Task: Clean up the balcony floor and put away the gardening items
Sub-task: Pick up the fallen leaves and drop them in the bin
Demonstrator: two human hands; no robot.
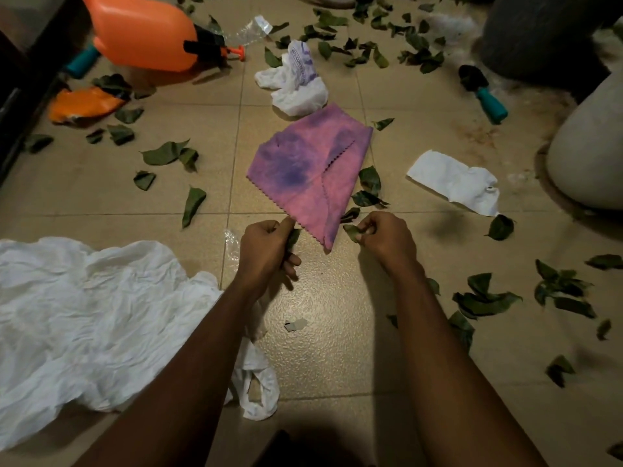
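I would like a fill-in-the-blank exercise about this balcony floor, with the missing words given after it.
1. The left hand and the right hand each pinch a green ____.
2. The folded cloth is pink with ____ blotches.
3. The sprayer jug lying on its side is ____.
4. The trowel lies to the ____ of the cloth.

Missing words: leaf; purple; orange; right.

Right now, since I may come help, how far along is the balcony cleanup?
Barely begun; nothing looks put away. In hand: left hand and right hand each pinch a leaf. Left: scattered leaves, pink cloth, orange sprayer, trowel and white paper on the floor.
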